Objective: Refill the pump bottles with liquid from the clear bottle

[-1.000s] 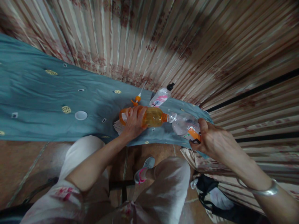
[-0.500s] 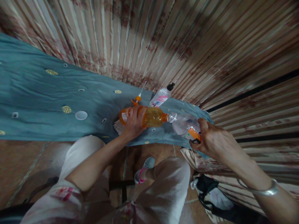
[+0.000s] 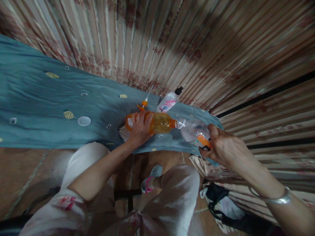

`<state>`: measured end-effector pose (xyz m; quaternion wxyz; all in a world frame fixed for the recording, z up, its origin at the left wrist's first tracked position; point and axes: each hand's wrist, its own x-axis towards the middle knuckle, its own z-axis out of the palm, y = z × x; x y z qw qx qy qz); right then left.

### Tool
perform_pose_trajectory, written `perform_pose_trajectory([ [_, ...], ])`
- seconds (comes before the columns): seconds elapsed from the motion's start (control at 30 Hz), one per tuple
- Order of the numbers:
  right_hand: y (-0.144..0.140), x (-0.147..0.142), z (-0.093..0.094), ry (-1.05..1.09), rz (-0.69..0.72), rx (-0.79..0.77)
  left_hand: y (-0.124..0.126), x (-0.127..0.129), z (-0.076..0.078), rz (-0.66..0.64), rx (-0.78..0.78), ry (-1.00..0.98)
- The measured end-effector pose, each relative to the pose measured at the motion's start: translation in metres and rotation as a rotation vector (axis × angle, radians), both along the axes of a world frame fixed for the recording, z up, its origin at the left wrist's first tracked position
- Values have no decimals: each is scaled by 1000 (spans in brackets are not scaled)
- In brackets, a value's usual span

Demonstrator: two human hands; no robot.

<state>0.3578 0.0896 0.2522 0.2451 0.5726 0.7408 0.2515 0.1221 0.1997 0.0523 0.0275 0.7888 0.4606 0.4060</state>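
My left hand (image 3: 142,128) is wrapped round an orange bottle (image 3: 161,123) that lies on its side, its neck pointing right. Wrapped round the body of a clear plastic bottle (image 3: 193,130) with an orange label is my right hand (image 3: 219,144). The two bottle mouths meet, or nearly so, between my hands. Just beyond my left hand lies an orange pump top (image 3: 144,104) with a thin tube. A clear bottle with a black cap and pink label (image 3: 168,101) stands behind the orange bottle. Part of a pale folded cloth or paper (image 3: 124,133) shows under my left hand.
A teal patterned cloth (image 3: 98,98) covers the narrow table. A small white round dish or lid (image 3: 84,121) sits on its left part. Pleated curtains (image 3: 147,39) hang behind and at the right. A black bag (image 3: 219,196) lies on the floor at lower right.
Both hands keep their grip and the bottles stay mouth to mouth. The whole view has shifted very slightly; nothing else visibly differs.
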Motion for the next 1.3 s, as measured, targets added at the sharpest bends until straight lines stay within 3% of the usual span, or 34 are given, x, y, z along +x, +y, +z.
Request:
perform_pose_trajectory([
  [1.3,1,-5,3,8,-18,-2,-1,-1,2,-8,-29,-8],
])
